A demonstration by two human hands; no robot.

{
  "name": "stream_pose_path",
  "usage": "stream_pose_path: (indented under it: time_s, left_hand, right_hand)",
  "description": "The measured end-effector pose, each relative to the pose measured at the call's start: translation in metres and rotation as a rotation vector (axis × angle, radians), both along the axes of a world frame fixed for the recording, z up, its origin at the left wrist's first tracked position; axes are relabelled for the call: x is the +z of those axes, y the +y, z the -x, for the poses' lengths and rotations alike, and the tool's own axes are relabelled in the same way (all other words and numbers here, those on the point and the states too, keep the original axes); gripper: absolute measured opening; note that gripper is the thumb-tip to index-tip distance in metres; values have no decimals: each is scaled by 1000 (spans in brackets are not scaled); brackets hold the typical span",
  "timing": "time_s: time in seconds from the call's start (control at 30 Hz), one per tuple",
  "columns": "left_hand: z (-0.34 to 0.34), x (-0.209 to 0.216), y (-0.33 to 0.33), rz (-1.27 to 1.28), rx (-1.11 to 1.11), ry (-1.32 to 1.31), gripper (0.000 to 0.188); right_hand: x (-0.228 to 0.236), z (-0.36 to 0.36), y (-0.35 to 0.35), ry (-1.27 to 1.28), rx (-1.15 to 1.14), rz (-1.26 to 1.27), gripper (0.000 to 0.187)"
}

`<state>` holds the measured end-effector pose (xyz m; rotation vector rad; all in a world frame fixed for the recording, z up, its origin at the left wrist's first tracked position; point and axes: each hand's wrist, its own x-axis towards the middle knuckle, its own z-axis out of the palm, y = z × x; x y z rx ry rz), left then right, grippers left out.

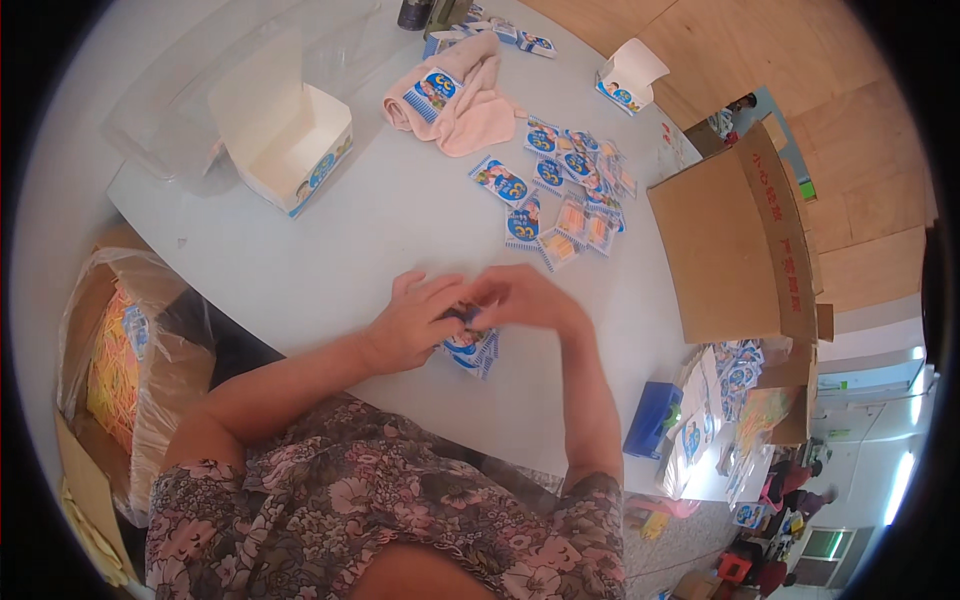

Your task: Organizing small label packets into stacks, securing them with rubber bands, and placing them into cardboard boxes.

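Near the front edge of the table, both my hands come together over a few small blue-and-white packets (470,350). My left hand (415,322) has its fingers curled round the packets' left side. From the right, my right hand (528,298) pinches at their top; the fingers partly hide what is gripped. Beyond the hands lies a loose pile of similar packets (575,165), some turned to show a clear side with pale pink contents. A folded pink cloth (485,115) is to the left of the pile, with one packet on top.
An open white carton (300,150) stands at the far left, a smaller white box (632,80) at the back. At right are a big cardboard box (715,250) and a blue holder (652,418). A plastic-lined box (115,380) of colourful strips sits beside the table.
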<state>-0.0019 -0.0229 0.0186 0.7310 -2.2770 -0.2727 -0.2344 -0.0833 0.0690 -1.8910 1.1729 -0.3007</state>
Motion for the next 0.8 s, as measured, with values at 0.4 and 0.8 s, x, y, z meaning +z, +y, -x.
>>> stream_pose_path:
  time_s: [0.4, 0.8]
  left_hand:
    - [6, -16, -8, -176, -215, 62, 54]
    - [8, -17, -10, -174, -260, 170, 46]
  right_hand:
    - [-36, 17, -114, 816, -309, 708, 29]
    - [-43, 14, -35, 626, -308, 774, 11]
